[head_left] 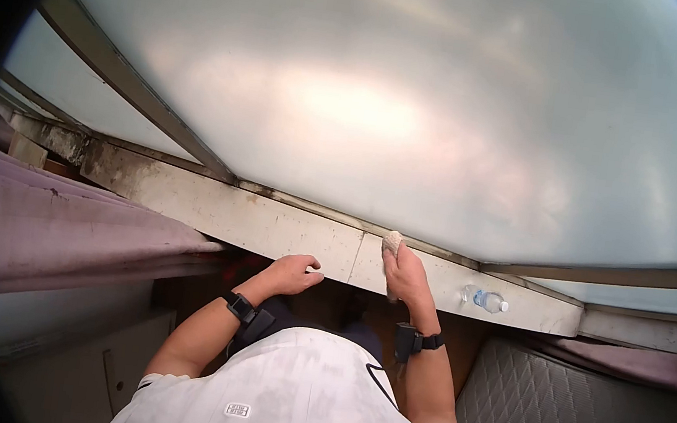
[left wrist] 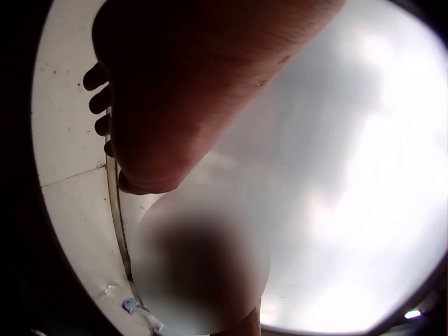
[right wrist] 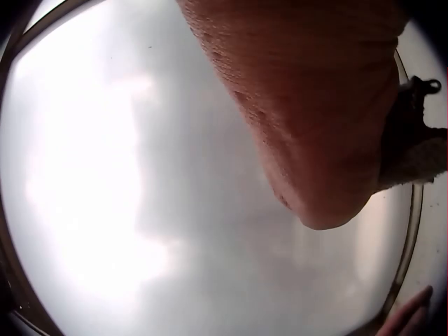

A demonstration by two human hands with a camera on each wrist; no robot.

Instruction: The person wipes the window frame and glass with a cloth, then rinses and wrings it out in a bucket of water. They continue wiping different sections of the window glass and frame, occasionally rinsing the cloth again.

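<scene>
My right hand [head_left: 407, 275] grips a beige knitted cloth [head_left: 392, 243] and presses it on the white window sill [head_left: 228, 213], right at the base of the frosted glass pane [head_left: 403, 101]. The right wrist view shows the cloth [right wrist: 414, 162] bunched under the palm against the window frame. To its left my left hand [head_left: 295, 274] rests on the front part of the sill, fingers [left wrist: 98, 101] bent down onto the white surface and holding nothing.
A small clear water bottle [head_left: 486, 299] lies on the sill to the right of my right hand. A purple curtain [head_left: 58, 219] hangs at the left. A grey quilted surface [head_left: 576, 410] is at the lower right. Metal frame bars [head_left: 126, 80] cross the glass.
</scene>
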